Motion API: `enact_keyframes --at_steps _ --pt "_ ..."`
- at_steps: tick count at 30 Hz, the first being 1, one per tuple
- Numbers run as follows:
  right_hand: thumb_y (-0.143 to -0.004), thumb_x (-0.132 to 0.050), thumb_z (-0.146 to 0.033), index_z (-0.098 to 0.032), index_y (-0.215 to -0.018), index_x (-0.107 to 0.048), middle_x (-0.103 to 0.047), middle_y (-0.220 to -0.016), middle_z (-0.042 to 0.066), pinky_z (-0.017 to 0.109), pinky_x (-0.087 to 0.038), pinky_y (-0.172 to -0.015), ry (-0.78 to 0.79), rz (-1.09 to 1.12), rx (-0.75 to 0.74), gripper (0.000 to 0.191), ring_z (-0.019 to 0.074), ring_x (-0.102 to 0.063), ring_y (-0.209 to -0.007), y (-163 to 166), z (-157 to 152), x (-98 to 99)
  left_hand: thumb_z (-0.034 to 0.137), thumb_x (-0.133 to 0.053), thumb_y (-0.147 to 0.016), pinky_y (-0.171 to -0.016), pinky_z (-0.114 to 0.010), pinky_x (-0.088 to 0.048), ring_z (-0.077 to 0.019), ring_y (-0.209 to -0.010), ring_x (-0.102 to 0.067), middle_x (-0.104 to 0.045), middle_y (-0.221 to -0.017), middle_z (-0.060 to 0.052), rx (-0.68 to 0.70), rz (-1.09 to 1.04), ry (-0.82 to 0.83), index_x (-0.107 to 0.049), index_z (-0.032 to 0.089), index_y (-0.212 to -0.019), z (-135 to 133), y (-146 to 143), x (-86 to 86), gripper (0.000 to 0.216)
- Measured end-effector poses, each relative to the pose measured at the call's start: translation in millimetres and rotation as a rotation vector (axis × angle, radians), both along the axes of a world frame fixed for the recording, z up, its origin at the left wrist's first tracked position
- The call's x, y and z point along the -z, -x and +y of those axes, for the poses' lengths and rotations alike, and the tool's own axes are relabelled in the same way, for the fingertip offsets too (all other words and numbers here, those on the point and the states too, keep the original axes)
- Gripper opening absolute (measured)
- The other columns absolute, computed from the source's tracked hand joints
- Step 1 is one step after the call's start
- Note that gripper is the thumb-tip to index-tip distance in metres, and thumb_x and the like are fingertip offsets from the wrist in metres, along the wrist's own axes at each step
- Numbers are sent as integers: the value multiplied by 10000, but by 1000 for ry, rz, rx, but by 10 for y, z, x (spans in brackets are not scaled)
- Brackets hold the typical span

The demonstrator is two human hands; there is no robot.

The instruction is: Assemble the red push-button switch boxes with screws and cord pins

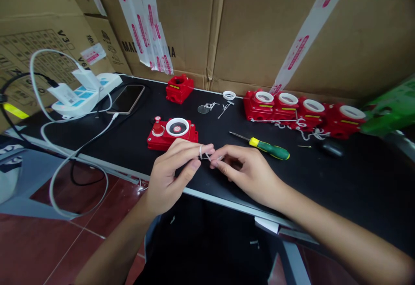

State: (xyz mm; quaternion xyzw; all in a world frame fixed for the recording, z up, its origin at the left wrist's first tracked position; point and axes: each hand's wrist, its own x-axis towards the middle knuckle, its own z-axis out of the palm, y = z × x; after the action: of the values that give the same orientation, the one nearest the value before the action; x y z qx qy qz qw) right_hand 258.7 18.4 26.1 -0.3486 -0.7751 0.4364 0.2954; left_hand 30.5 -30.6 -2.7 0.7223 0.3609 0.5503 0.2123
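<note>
A short piece of white cord (pixel 208 157) spans the space between my hands, above the front part of the black table. My left hand (pixel 177 168) has its fingers stretched forward, and the cord makes a loop round one finger near the tip. Thumb and fingers of my right hand (pixel 246 168) are pinched on the other part of the cord. Just beyond my left hand lies a red housing (pixel 155 140) with a red knob and a white ring (pixel 177 127) around a dark round window. A green and yellow screwdriver (pixel 269 147) rests beyond my right hand.
Several red housings (pixel 259 111) with white rings stand at the back right, with tangled white cord (pixel 308 133) before them. Another red housing (pixel 180 90), a loose white ring (pixel 229 95) and a clear disc (pixel 203 109) lie behind. A phone (pixel 126 99) and power strip (pixel 106 80) occupy the left.
</note>
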Motion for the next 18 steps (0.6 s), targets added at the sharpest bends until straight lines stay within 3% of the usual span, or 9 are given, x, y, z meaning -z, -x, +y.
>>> enact_keyframes --at_steps 4,10,15,18 --pt "-1099 -634 -301 -188 -1110 -810 -821 -996 31 264 -521 -594 -13 -37 -43 209 84 -607 -537 -7 7 -18 138 -659 -1071 -1109 -454 -605 -230 -1185 -752 -804 -1311 -79 -20 -72 62 -732 294 -1455 -12 -19 17 421" --pt "-1100 -642 -280 -211 -1296 -726 -723 -1180 90 306 -525 -660 -238 5 115 225 139 -632 -743 -43 11 31 115 -755 -1007 -1038 -385 -686 -197 -1066 -806 -781 -1237 -67 -10 -241 80 -750 297 -1437 9 -48 67 467" --pt "-1100 -636 -229 -246 -1276 -750 -617 -1522 131 305 -608 -664 -181 227 -53 210 96 -644 -704 -75 -32 -12 114 -720 -1037 -878 -288 -696 -133 -862 -796 -785 -1079 -51 17 -126 125 -779 262 -1395 20 -11 39 392" --pt "-1110 -624 -224 -252 -1297 -790 -604 -1592 137 293 -639 -687 -60 271 -169 251 72 -686 -678 -75 -45 -52 128 -745 -1029 -871 -261 -669 -116 -804 -776 -781 -912 -14 34 -38 133 -818 232 -1315 36 8 21 313"
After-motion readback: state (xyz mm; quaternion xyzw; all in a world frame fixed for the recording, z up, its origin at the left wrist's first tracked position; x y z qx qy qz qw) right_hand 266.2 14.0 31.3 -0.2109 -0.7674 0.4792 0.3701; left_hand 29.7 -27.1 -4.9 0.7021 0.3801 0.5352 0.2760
